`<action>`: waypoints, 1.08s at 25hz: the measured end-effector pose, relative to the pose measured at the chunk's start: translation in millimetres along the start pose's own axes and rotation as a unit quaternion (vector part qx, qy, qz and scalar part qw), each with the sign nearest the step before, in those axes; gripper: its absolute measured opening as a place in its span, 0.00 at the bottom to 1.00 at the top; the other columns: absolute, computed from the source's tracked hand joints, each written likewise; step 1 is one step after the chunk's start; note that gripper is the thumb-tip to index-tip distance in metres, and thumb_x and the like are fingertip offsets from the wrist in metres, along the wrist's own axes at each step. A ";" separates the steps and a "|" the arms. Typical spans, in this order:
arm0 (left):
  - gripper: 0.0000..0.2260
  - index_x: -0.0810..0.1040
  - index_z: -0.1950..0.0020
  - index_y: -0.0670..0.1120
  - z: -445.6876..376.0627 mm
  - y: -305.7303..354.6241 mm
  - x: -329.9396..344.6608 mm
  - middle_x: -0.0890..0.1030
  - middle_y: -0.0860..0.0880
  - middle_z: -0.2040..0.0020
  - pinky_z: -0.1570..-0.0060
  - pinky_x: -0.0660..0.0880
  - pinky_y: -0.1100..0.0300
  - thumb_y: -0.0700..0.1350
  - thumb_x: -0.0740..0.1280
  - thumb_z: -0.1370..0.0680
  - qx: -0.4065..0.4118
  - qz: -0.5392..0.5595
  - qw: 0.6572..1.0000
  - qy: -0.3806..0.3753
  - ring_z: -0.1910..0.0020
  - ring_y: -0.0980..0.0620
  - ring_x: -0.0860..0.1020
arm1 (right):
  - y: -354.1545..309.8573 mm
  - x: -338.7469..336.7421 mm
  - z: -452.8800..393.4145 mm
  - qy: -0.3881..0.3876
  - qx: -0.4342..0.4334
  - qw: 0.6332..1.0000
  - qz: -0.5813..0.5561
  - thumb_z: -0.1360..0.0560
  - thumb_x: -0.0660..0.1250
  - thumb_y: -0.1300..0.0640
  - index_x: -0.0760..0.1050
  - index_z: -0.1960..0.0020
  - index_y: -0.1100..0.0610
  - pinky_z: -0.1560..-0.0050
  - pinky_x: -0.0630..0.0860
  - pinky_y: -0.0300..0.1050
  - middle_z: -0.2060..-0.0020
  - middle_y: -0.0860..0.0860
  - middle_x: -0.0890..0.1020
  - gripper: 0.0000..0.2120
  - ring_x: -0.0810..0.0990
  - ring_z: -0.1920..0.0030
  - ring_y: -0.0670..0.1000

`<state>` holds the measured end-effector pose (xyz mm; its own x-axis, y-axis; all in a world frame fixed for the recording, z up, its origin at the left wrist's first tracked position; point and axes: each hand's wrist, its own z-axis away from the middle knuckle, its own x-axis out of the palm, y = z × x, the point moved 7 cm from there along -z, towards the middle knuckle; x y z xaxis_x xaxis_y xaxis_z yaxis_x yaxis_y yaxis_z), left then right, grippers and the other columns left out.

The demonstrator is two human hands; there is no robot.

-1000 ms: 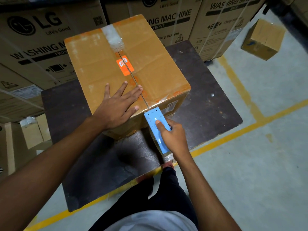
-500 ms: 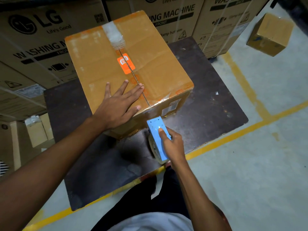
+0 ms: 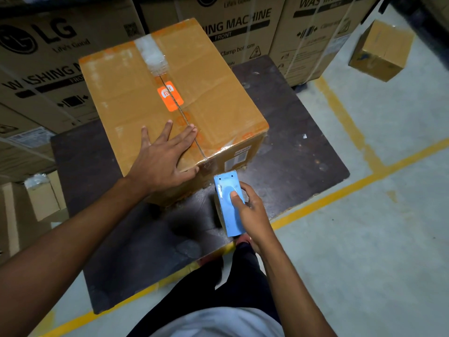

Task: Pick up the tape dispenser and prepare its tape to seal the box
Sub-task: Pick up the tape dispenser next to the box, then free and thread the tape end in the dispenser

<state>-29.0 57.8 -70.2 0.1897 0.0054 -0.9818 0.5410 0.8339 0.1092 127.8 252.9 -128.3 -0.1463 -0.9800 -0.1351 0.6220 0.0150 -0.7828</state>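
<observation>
A brown cardboard box with an orange sticker on its centre seam stands on a dark board. My left hand lies flat, fingers spread, on the box's near top left of the seam. My right hand grips a light blue tape dispenser, held just in front of the box's near face, its toothed edge pointing at the box. The tape roll shows partly under the dispenser's left side. Old clear tape covers the far end of the seam.
Large washing machine cartons line the back and left. A small cardboard box sits on the grey floor at the far right. Yellow floor lines run by the board's near and right edges. My legs are below.
My right hand has drawn the dispenser back from the box's near top edge, down and toward me. My left hand stays flat on the box.
</observation>
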 end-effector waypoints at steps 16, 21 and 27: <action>0.40 0.48 0.12 0.55 4.4 -1.6 -0.9 0.51 0.58 0.13 0.25 0.44 0.20 0.71 0.49 0.20 0.002 0.048 0.999 -0.004 0.13 0.39 0.48 | -32.1 -16.8 3.2 0.008 -0.062 0.998 0.017 0.34 0.85 0.45 0.70 0.36 0.43 0.45 0.84 0.46 0.43 0.40 0.80 0.33 0.80 0.41 0.44; 0.36 0.51 0.13 0.56 5.3 -4.3 -7.6 0.53 0.59 0.14 0.23 0.42 0.23 0.70 0.49 0.19 -0.007 0.108 0.994 -0.003 0.13 0.41 0.49 | -56.3 -27.6 3.4 0.008 -0.100 0.993 0.062 0.31 0.82 0.44 0.70 0.38 0.45 0.48 0.82 0.45 0.46 0.40 0.80 0.28 0.81 0.45 0.42; 0.25 0.72 0.20 0.56 14.0 -3.4 -44.6 0.67 0.56 0.19 0.20 0.55 0.31 0.61 0.59 0.17 -0.024 0.272 0.958 0.086 0.14 0.47 0.57 | -81.3 -19.8 -1.4 -0.113 -0.118 0.985 -0.056 0.25 0.75 0.42 0.80 0.34 0.48 0.56 0.82 0.52 0.56 0.50 0.83 0.22 0.81 0.63 0.51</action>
<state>-27.9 46.9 -24.6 0.2928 0.5345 -0.7928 0.3616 0.7056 0.6093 79.1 271.4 -62.8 -0.0124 -0.9969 0.0782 0.4124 -0.0763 -0.9078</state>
